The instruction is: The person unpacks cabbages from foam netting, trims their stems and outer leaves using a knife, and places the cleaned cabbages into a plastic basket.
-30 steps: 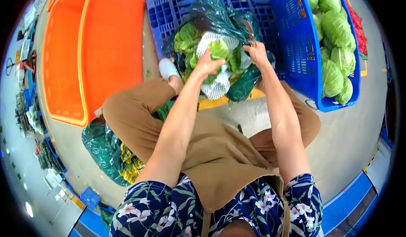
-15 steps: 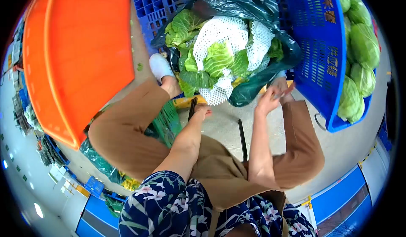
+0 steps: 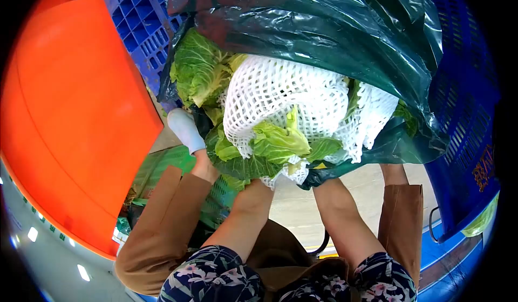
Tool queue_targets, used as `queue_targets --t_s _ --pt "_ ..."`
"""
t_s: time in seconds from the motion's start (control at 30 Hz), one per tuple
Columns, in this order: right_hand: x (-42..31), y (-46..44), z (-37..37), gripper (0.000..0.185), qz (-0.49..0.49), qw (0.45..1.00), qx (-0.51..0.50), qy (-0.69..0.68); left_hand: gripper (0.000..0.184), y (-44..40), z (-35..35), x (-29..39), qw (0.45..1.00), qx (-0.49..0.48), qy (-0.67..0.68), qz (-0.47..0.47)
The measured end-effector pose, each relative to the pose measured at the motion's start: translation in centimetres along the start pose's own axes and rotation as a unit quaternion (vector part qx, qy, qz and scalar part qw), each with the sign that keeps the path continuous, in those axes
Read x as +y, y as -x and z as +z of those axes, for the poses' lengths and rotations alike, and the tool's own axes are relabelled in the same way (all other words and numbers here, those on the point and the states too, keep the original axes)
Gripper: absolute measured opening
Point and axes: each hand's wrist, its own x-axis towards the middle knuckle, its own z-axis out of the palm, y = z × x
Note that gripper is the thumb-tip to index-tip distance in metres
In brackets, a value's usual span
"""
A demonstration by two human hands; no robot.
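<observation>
A dark green plastic bag (image 3: pixel 302 32) lies open in front of me, full of loose cabbage leaves (image 3: pixel 202 67) and white foam netting (image 3: pixel 286 91). Both my forearms reach under its near edge. My left hand (image 3: pixel 258 190) goes in beneath the leaves and a scrap of netting, its fingers hidden. A little to the right, my right hand (image 3: pixel 328 187) passes under the bag's plastic rim, and its fingers are hidden too. Whether either hand grips the bag cannot be seen.
An orange bin (image 3: pixel 70 113) stands at my left and a blue slatted crate (image 3: pixel 458 156) at my right. Behind the bag is a blue pallet (image 3: pixel 140 21). A green crate (image 3: pixel 218 199) sits by my left leg, and a cabbage (image 3: pixel 480 218) shows at the far right.
My hands have moved from the floor area near my feet to beneath the bag's near edge. My view is closer to the bag, whose far plastic now folds further over the contents.
</observation>
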Motion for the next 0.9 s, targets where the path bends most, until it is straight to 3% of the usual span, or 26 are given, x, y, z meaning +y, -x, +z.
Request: queue_targets --t_s 0.37,0.67,0.8,0.9 --pt "-1.2 5.5 1.3 0.038 -0.025 0.999 0.021 0.037 0.026 3.4 2.7 -4.8 0.999 -0.037 0.006 0.006" --pt "-3.8 -0.2 4.5 0.039 -0.009 0.999 0.02 0.038 0.024 4.0 0.0 -2.4 0.998 -0.052 -0.022 0.009" --pt "-3.5 0.1 3.4 0.039 -0.003 0.996 0.045 0.076 0.024 5.9 -1.0 -2.6 0.994 -0.087 -0.073 0.003" --pt "-2.7 3.2 0.7 0.039 -0.007 0.988 0.08 0.128 0.024 9.6 -1.8 -2.5 0.952 -0.205 -0.226 -0.038"
